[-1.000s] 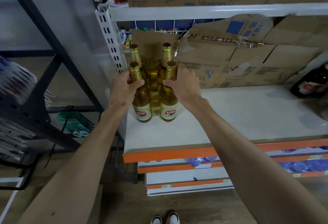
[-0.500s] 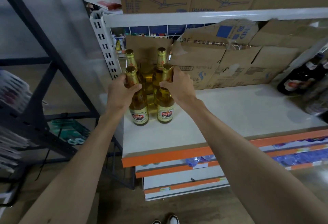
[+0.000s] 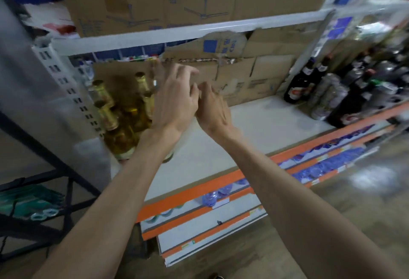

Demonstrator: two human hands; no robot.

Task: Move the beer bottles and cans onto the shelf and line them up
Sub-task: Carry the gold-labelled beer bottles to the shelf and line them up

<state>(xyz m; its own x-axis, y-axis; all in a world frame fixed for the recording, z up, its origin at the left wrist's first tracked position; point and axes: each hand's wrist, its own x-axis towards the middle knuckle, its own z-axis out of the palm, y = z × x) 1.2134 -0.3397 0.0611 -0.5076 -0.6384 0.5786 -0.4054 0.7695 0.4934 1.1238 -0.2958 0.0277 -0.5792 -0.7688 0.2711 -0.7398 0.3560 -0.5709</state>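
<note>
shelf (image 3: 254,128) middle bare | golden bottles (image 3: 119,123) block left | dark bottles (image 3: 309,84) block right

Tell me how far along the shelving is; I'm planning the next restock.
Done: four golden beer bottles stand grouped at the shelf's left end. In hand: nothing; the left hand and right hand are open. Left: the dark bottles and cans crowd its right end, unaligned.

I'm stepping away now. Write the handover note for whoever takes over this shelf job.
Left hand: open, empty, in front of the bottles.
Right hand: open, empty, beside the left.
Four golden beer bottles stand grouped at the left end of the shelf, by the white upright.
Dark bottles and cans sit at the right end.
Done: golden bottles placed.
Left: line up the rest.
</note>
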